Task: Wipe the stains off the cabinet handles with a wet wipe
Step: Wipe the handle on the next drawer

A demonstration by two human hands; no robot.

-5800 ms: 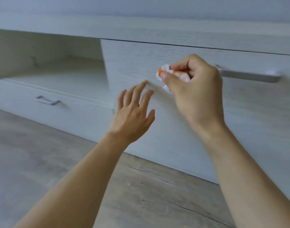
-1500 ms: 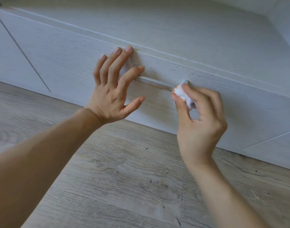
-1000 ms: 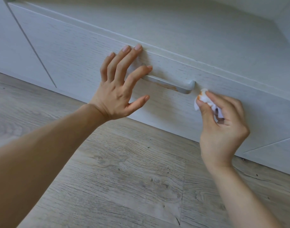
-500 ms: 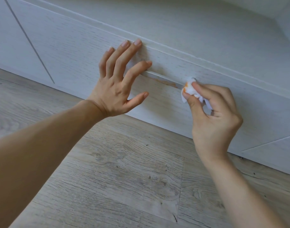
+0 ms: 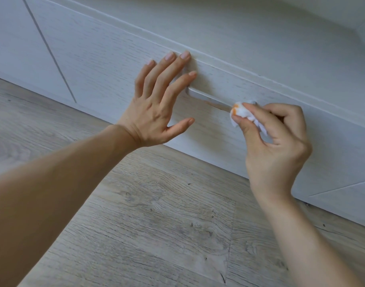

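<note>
Right hand point(image 5: 274, 146) pinches wet wipe point(image 5: 242, 113) on handle point(image 5: 208, 98); left hand point(image 5: 156, 104) flat, fingers spread, on drawer front point(image 5: 94, 59)

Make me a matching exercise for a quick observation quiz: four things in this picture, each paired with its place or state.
Things:
1. left hand
2. right hand
3. wet wipe
4. handle

States:
a. bunched, orange-smeared
b. pinches the wipe
c. spread flat on the drawer front
d. orange mark near its right end

Pairs: 1-c, 2-b, 3-a, 4-d
</note>
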